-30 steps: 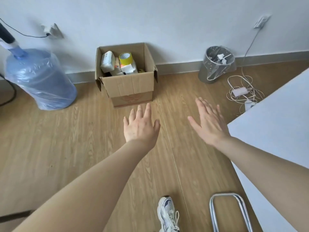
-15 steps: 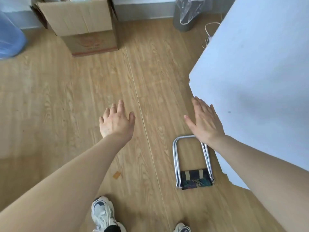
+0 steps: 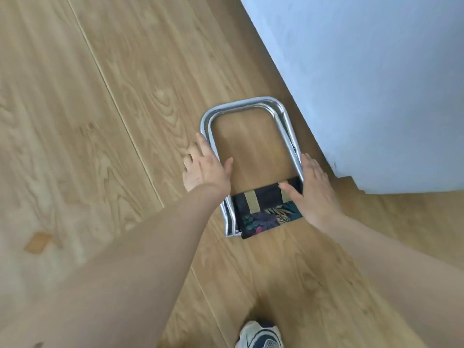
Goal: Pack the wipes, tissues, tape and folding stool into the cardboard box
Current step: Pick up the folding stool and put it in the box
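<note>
The folded stool with its chrome tube frame and dark floral fabric seat (image 3: 253,156) lies flat on the light wood-grain plank floor (image 3: 100,121), close beside the corner of a large pale blue-grey flat-topped surface (image 3: 376,84). The left hand (image 3: 204,169) rests on the left frame tube with its fingers spread and loose, thumb lying inside the loop; the right hand (image 3: 313,189) lies against the right tube where the fabric begins, fingers likewise apart, so neither hand has closed on the frame yet. The step in hand looks to be picking the stool up, and it would go best if both hands curl fully round the side tubes near the middle, lifting evenly so the two nested frames do not swing open or pinch a finger. On the right there is little room, since the pale surface's edge sits just beside the tube, so lifting up and toward the left, where the floor is bare, seems safer. A white and navy trainer (image 3: 261,335) stands near below. The cardboard box is out of view here.
</note>
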